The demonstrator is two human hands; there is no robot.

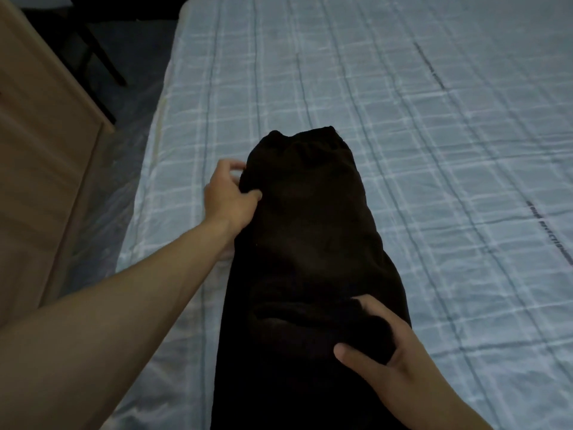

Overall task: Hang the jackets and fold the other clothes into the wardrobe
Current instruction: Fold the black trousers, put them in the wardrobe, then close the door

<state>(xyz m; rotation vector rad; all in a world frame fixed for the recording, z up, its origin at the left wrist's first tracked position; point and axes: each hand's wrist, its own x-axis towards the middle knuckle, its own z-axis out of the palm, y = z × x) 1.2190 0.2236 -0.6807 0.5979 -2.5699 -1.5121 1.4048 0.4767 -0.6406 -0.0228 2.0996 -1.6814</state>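
On the pale blue checked bed (pixel 403 119), a black garment (pixel 310 218) is lying lengthwise, with its far end pointing away from the person and its near end running out at the bottom of the view. The cloth is so dark that I cannot tell whether it is trousers or a top. The far end is looking gathered, like a waistband, but this is only my guess.

The left hand (pixel 228 197) is pinching the left edge of the garment near the far end, with the thumb lying on top of the cloth and the fingers curling at the edge. The right hand (pixel 387 352) is grasping a thick bunched fold of the same cloth nearer to the person, with thumb and fingers wrapping around it. So both hands are holding cloth.

I am judging that the person is in the middle of folding, and the garment is not yet in the wardrobe. A wooden cabinet (pixel 46 150) is standing at the left, beside the bed. It may be the wardrobe, but no door or shelf is showing.

Several things could go wrong from here. The bunch under the right hand is uneven, so if it is turned over as it is, the fold may be coming out lumpy and crooked. The left hand is holding only a thin edge, so a strong pull from the right could be dragging the cloth out of the pinch. The garment is also lying near the left side of the bed, and a push that way could be sending part of it over the side.
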